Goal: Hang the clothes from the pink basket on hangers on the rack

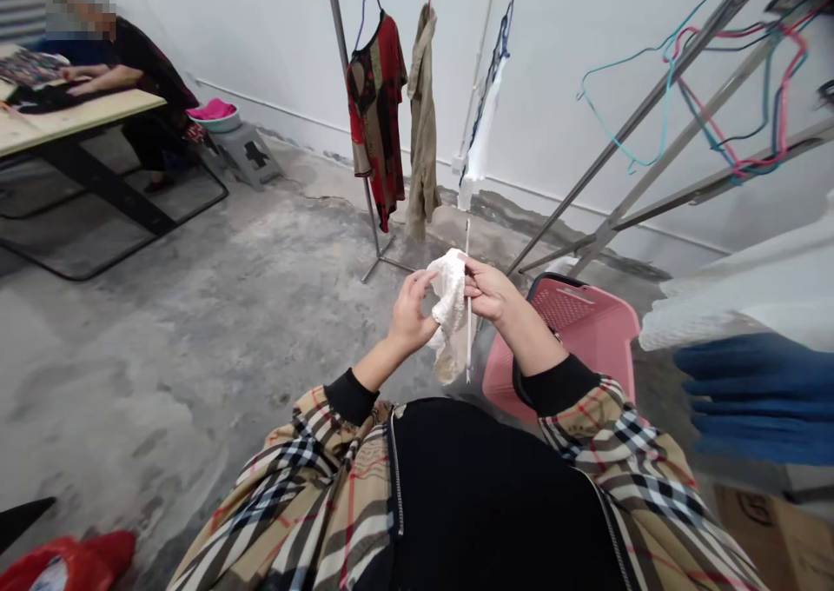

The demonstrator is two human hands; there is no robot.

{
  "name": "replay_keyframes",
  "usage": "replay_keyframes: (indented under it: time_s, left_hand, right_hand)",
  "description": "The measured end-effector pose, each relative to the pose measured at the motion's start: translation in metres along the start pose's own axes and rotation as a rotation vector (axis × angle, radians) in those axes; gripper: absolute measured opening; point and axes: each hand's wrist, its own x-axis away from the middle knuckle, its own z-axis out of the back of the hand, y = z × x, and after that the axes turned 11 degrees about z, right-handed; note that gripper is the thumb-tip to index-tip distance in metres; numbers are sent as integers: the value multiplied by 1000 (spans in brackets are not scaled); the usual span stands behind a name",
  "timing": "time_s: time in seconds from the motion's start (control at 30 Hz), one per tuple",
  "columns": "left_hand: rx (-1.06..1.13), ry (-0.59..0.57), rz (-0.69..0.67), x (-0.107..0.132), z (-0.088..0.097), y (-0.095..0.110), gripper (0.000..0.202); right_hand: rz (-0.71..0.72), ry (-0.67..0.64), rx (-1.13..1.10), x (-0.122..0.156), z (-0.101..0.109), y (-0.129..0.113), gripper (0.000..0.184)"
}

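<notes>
Cloth (446,300), white and crinkled: in the head view it hangs before your torso, between your hands. Your right hand (490,292) pinches its upper edge near a slim white rod (468,339); your left hand (410,313) meets the opposite side, closure not discernible. Handling estimate: light, limp, soft, low slip. Best hold: two spaced pinches along the edge.

No words or brands can be read with certainty. The cardboard box (791,543) in the lower right corner of the frame bears a dark printed mark (756,508): a ring around a character, too blurred to tell letter from digit.
</notes>
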Motion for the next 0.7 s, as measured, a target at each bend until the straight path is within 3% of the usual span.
replay_keyframes:
  time_s: [0.07,0.17,0.3,0.4,0.53,0.7]
  left_hand:
    - [-45,60,-119,0,-5,10,41]
    - [16,-74,-164,4,-5,23,22]
    - [161,-285,59,7,1,29,30]
    - [-86,-465,222,5,13,23,42]
    - [-578,-752,323,7,32,6,43]
    - [-599,-991,398,11,47,-15,30]
  right_hand:
    - [7,-43,74,1,4,1,22]
    - [79,-143,257,4,18,2,27]
    - [349,-173,896,10,52,9,37]
    - [548,-36,1268,20,85,15,43]
    - [592,-4,1317,44,121,25,46]
    - [614,-79,1125,84,138,37,41]
